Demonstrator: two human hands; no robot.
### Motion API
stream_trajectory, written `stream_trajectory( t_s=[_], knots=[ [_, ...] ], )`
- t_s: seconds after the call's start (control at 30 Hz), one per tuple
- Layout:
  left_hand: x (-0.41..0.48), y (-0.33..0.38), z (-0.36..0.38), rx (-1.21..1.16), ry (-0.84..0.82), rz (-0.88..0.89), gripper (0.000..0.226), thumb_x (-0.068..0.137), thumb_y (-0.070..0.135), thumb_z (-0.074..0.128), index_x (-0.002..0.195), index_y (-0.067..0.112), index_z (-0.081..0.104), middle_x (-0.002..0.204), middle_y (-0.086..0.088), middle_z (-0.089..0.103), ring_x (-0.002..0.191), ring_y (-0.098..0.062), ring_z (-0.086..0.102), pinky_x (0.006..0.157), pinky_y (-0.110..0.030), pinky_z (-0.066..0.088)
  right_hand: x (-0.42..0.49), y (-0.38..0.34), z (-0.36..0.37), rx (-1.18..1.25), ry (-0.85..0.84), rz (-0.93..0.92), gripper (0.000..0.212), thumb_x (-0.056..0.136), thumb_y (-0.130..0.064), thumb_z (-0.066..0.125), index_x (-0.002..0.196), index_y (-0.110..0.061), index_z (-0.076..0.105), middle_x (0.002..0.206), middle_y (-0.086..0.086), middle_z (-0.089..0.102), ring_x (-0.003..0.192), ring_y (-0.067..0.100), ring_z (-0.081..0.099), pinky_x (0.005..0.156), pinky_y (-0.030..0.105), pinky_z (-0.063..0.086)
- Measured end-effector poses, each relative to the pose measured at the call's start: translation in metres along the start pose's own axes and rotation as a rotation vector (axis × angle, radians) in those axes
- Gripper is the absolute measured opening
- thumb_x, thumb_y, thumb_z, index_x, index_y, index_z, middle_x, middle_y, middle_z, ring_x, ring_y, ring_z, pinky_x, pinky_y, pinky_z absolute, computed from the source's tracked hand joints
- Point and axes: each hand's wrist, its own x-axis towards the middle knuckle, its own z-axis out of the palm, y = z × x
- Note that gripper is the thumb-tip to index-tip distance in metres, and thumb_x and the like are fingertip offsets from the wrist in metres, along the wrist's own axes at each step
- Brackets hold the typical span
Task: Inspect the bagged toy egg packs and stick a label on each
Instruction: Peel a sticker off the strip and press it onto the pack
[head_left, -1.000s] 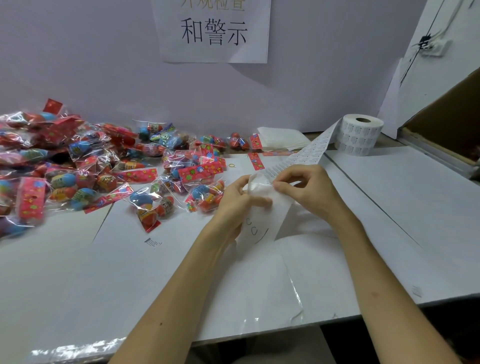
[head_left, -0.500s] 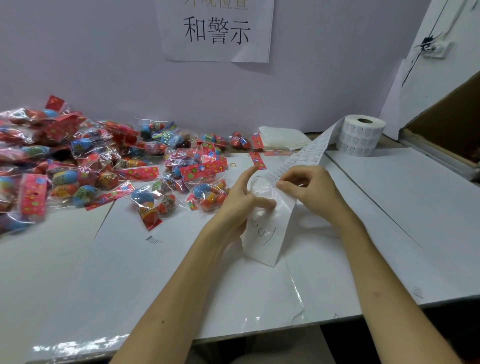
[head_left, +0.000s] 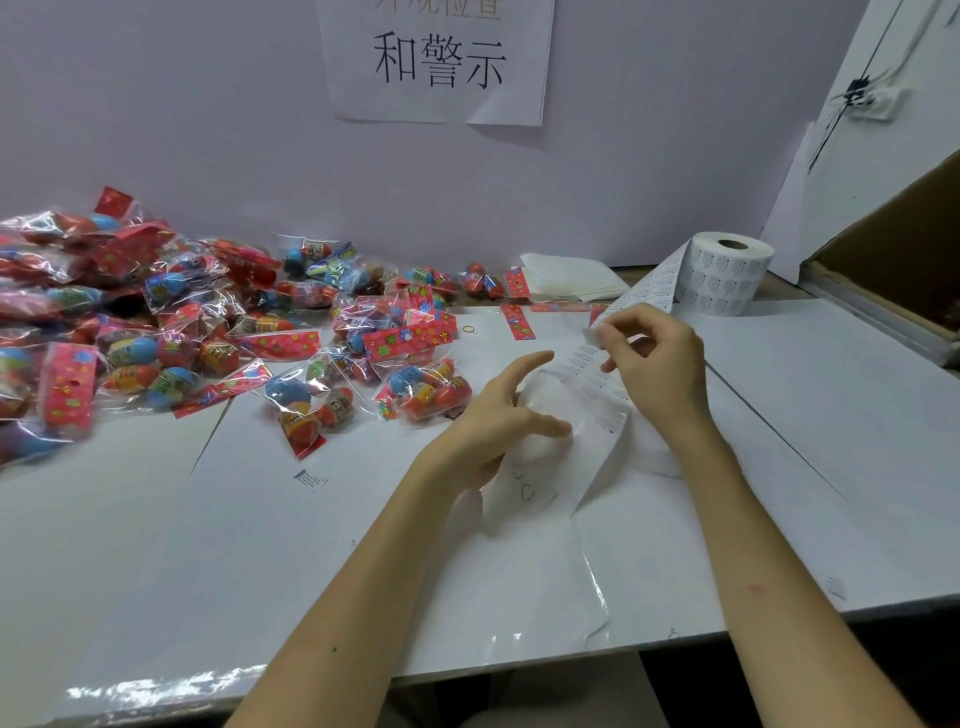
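Many clear bags of coloured toy eggs with red header cards form a pile (head_left: 156, 322) on the left of the white table (head_left: 260, 545). The nearest pack (head_left: 426, 389) lies just left of my left hand (head_left: 493, 421). A label roll (head_left: 727, 275) stands at the back right, and its strip (head_left: 597, 410) runs down to my hands. The thumb of my left hand lies on the strip's lower part while the index finger points out straight. Raised just above the strip, my right hand (head_left: 654, 369) pinches one small white label (head_left: 592, 332) between thumb and forefinger.
A stack of white sheets (head_left: 566, 278) lies by the wall behind the strip. An open cardboard box (head_left: 909, 249) stands at the right edge. Loose red header cards (head_left: 517, 322) and a rubber band (head_left: 469, 329) lie mid-table. A paper sign (head_left: 436, 57) hangs on the wall.
My right hand has lifted up and to the right off the strip with a peeled label. My left index finger has straightened, and the hands have moved apart.
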Motion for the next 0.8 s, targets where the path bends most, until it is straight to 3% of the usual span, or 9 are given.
stream_trajectory(
  t_s=[0.07, 0.13, 0.2, 0.27, 0.43, 0.57, 0.67, 0.8],
  knots=[
    [0.001, -0.002, 0.000, 0.021, 0.112, 0.114, 0.069, 0.092, 0.014, 0.075, 0.147, 0.041, 0.044, 0.153, -0.002, 0.042, 0.131, -0.018, 0.047, 0.094, -0.025, 0.043, -0.001, 0.000, 0.002, -0.012, 0.035, -0.032, 0.008, 0.094, -0.016, 0.070, 0.087, -0.015, 0.070, 0.083, -0.006, 0.072, 0.057, 0.010, 0.069, 0.058, 0.019, 0.048],
    [0.003, -0.003, -0.001, 0.001, 0.195, 0.208, 0.046, 0.096, 0.017, 0.069, 0.136, 0.037, 0.059, 0.149, 0.002, 0.050, 0.133, -0.018, 0.052, 0.100, -0.032, 0.048, -0.004, -0.003, 0.005, -0.027, 0.043, -0.089, 0.010, 0.094, -0.017, 0.070, 0.085, -0.019, 0.068, 0.083, -0.013, 0.071, 0.060, 0.009, 0.068, 0.058, 0.019, 0.050],
    [0.004, -0.003, -0.003, 0.006, 0.199, 0.244, 0.029, 0.100, 0.019, 0.063, 0.123, 0.036, 0.069, 0.137, 0.009, 0.061, 0.126, -0.009, 0.057, 0.106, -0.038, 0.048, -0.007, -0.007, 0.010, -0.040, 0.035, -0.158, 0.012, 0.094, -0.017, 0.071, 0.084, -0.023, 0.068, 0.082, -0.018, 0.069, 0.064, 0.008, 0.068, 0.059, 0.014, 0.049],
    [0.004, -0.002, -0.004, -0.027, 0.155, 0.225, 0.027, 0.102, 0.022, 0.060, 0.126, 0.031, 0.071, 0.132, 0.012, 0.065, 0.121, -0.001, 0.058, 0.105, -0.037, 0.048, -0.009, -0.009, 0.015, -0.061, 0.003, -0.212, 0.011, 0.094, -0.016, 0.071, 0.085, -0.022, 0.069, 0.080, -0.018, 0.066, 0.065, 0.005, 0.066, 0.059, 0.009, 0.045],
    [0.002, 0.002, -0.004, -0.204, 0.132, 0.161, 0.033, 0.105, 0.029, 0.054, 0.135, 0.021, 0.066, 0.131, 0.004, 0.068, 0.121, -0.014, 0.064, 0.095, -0.032, 0.054, -0.012, -0.010, 0.022, -0.065, -0.108, -0.276, 0.003, 0.092, -0.013, 0.072, 0.094, -0.015, 0.075, 0.088, -0.011, 0.070, 0.071, -0.002, 0.063, 0.062, 0.008, 0.044],
    [0.000, 0.007, -0.003, -0.249, 0.189, 0.145, 0.029, 0.105, 0.033, 0.053, 0.132, 0.029, 0.063, 0.129, 0.000, 0.068, 0.116, -0.019, 0.066, 0.094, -0.034, 0.056, -0.011, -0.013, 0.020, 0.063, -0.178, -0.121, 0.008, 0.092, -0.021, 0.074, 0.100, -0.019, 0.076, 0.100, -0.009, 0.072, 0.075, 0.007, 0.068, 0.062, 0.019, 0.053],
    [0.000, 0.008, -0.001, -0.208, 0.200, 0.155, 0.026, 0.106, 0.035, 0.051, 0.128, 0.033, 0.064, 0.130, -0.001, 0.065, 0.117, -0.021, 0.065, 0.095, -0.035, 0.055, -0.008, -0.016, 0.017, 0.253, -0.120, 0.074, 0.008, 0.095, -0.016, 0.069, 0.100, -0.014, 0.075, 0.098, -0.003, 0.074, 0.066, 0.011, 0.068, 0.061, 0.023, 0.052],
    [-0.002, 0.007, 0.001, -0.196, 0.197, 0.174, 0.024, 0.106, 0.034, 0.051, 0.123, 0.035, 0.068, 0.130, -0.002, 0.065, 0.116, -0.022, 0.065, 0.091, -0.034, 0.054, -0.007, -0.016, 0.013, 0.368, -0.214, 0.257, 0.012, 0.098, -0.021, 0.067, 0.099, -0.012, 0.075, 0.089, 0.002, 0.073, 0.070, 0.014, 0.069, 0.067, 0.028, 0.055]
  ],
)
